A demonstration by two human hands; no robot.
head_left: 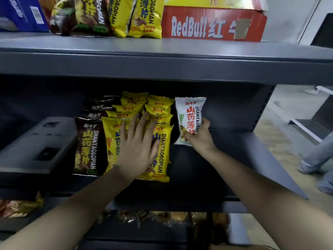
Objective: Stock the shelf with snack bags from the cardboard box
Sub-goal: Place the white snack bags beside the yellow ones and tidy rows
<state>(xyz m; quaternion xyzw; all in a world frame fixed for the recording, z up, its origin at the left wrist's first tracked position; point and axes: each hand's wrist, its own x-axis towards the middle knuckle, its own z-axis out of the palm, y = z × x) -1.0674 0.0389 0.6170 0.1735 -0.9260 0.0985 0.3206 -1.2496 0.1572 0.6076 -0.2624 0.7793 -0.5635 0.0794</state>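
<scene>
My left hand point(138, 147) lies flat against the front yellow snack bags point(164, 152), fingers straight and spread wide. My right hand point(200, 136) grips the lower part of a white snack bag point(189, 112), fingers curled round it. This bag is upright over the middle shelf point(225, 159), just right of the yellow rows. Brown snack bags point(88, 147) stand to their left.

One white snack bag point(189, 120), two rows of yellow bags point(164, 150), one row of brown bags point(88, 147), two yellow bags point(146, 17) on the top shelf point(162, 49), one red carton point(207, 27), one blue carton point(21, 13)
</scene>
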